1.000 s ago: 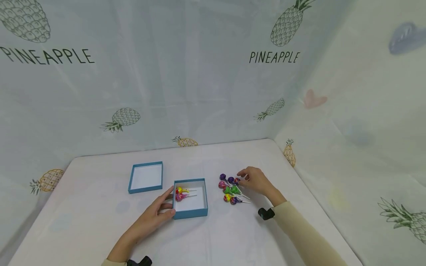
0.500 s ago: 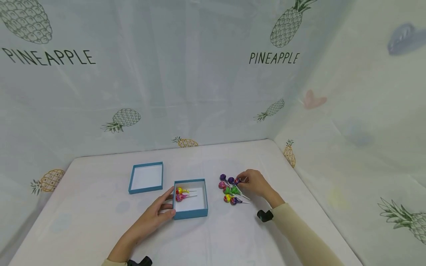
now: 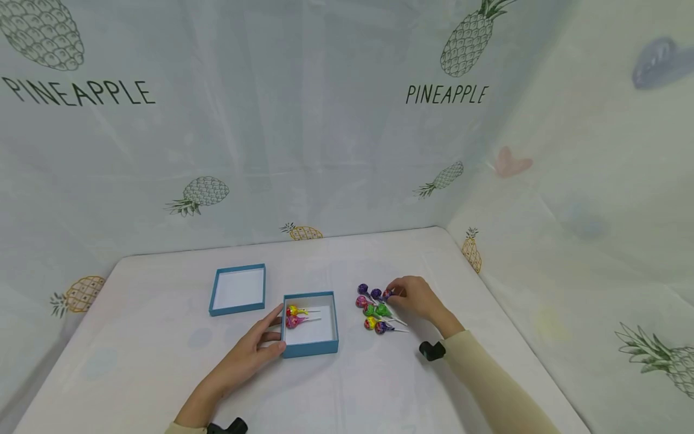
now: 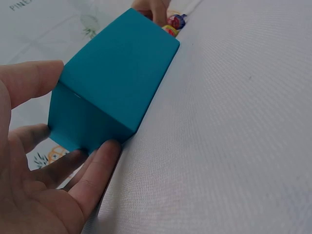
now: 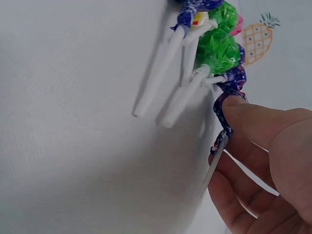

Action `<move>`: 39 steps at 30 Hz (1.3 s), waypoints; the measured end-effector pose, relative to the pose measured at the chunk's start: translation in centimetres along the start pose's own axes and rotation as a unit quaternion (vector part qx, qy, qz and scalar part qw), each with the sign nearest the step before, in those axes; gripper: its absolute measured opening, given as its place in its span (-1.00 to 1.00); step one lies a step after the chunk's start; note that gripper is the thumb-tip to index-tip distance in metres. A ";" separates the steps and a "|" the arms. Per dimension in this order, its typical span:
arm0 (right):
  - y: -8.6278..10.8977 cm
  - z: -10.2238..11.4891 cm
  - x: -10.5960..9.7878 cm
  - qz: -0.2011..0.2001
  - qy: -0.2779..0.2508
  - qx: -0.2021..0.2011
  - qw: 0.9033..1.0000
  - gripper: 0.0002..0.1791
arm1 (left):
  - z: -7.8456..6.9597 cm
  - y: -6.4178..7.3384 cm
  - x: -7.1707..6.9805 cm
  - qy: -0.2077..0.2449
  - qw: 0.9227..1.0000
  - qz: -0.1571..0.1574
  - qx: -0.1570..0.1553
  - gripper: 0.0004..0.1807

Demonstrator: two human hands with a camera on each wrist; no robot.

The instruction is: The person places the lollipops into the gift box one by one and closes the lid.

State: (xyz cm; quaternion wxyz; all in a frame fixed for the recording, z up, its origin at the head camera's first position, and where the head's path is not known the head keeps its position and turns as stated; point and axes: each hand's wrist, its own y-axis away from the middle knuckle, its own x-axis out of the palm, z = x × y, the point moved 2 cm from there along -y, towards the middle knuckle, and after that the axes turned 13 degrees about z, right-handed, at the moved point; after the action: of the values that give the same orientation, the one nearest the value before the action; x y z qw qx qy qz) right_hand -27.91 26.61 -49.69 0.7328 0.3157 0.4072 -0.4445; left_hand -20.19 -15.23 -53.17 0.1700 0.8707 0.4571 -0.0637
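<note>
At lower centre of the frame, the left hand (image 3: 248,354) rests with relaxed fingers against the left wall of the blue box (image 3: 311,349). Right of centre, the right hand (image 3: 417,297) pinches a purple lollipop (image 5: 220,113) at the edge of the pile (image 3: 382,310). Picking up seems the present step; it calls for lifting without dragging the neighbours. Farther, left of centre, lies the lid (image 3: 238,290).

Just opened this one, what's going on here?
A person's right hand pinches a purple-wrapped lollipop between thumb and fingers, beside a loose group of other lollipops on the table. The left hand rests against the left side of an open blue box. Inside lie a yellow lollipop and a pink lollipop. A shallow blue lid lies beyond the box, to the left.
</note>
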 end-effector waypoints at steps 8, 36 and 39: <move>0.2 1.3 -1.3 -0.010 0.011 -0.011 1.000 -0.79 | 0.0 0.0 0.0 -0.002 1.000 0.002 0.001 -0.12; -1.9 13.4 -1.7 0.006 0.002 -0.083 0.996 -0.77 | -0.1 0.0 0.0 -0.007 1.000 0.002 -0.010 -0.12; -2.4 14.6 -1.1 0.013 -0.008 -0.093 0.996 -0.77 | -0.1 0.1 0.0 -0.009 1.000 -0.001 -0.012 -0.12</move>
State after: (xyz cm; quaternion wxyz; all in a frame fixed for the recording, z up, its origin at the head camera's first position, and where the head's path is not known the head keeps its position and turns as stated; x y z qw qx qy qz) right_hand -25.75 13.98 -42.13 0.7679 0.2479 0.4367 -0.3977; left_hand -20.11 -15.23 -53.02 0.1845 0.8673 0.4576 -0.0658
